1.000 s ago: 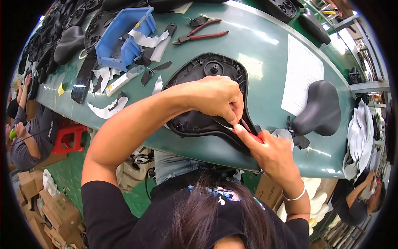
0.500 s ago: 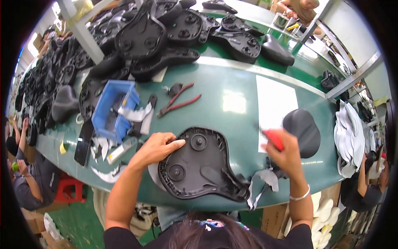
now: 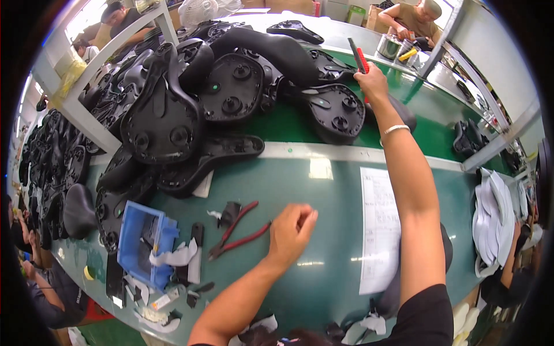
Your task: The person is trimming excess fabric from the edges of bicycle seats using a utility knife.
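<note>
My right hand [image 3: 372, 82] is stretched far forward over the back of the bench, closed on a red-handled tool [image 3: 362, 59] with a dark, narrow end pointing up and away. Its exact kind is unclear. Just beyond and left of it lie black bicycle saddles, one upside down with round sockets [image 3: 334, 112]. My left hand [image 3: 291, 233] is over the middle of the bench, fingers curled in, nothing visible in them. Close to its left are red-handled pliers [image 3: 238, 232], lying open. A smooth black saddle [image 3: 445, 248] is partly hidden behind my right arm.
A large heap of black saddles [image 3: 161, 109] fills the back left, beside a white metal frame [image 3: 86, 112]. A blue bin [image 3: 135, 245] with scraps stands at left. A printed sheet [image 3: 375, 230] lies by my right arm; white covers [image 3: 493, 225] hang at right. People work across the bench.
My right hand has swung far forward with the red-handled tool. My left hand has let go of the upside-down saddle, which no longer lies before me. The view has shifted forward.
</note>
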`<state>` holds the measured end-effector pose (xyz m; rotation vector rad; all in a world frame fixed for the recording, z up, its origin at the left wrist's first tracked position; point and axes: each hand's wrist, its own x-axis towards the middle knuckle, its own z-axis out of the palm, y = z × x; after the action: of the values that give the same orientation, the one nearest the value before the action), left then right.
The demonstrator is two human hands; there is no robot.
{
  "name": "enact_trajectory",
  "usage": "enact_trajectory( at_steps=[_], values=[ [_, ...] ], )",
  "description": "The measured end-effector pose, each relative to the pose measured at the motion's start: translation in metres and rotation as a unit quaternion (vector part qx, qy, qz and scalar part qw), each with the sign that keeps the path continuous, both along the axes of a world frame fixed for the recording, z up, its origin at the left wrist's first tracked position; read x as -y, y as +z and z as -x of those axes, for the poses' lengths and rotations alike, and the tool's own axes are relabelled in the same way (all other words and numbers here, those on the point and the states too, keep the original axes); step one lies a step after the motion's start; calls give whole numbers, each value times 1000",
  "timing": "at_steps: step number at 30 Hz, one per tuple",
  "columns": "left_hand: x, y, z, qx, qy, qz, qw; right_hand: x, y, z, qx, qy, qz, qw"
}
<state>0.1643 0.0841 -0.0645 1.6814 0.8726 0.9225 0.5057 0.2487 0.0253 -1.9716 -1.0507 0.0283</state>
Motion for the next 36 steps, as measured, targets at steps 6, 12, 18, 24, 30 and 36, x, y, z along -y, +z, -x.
enact_trajectory(
  at_steps=[6, 12, 18, 24, 30, 36],
  values=[
    [-3, 13, 1, -77, 1, -25, 997, -109, -22, -27, -78, -56, 214, 972],
    [-8, 13, 4, -59, 0, -28, 998, -103, -23, -9, -42, -145, 147, 977],
    [-2, 9, -4, -40, 12, -52, 998, 28, 50, -43, 168, -120, -56, 977],
    [-23, 2, 25, 225, -95, 258, 935, 204, 80, 78, 119, 98, -92, 984],
    [1, 37, 87, 53, -241, 401, 882, 305, 2, 205, -28, 322, 40, 945],
    [48, 72, 153, 16, -86, 335, 938, 361, -7, 239, -90, 268, 112, 953]
  ],
)
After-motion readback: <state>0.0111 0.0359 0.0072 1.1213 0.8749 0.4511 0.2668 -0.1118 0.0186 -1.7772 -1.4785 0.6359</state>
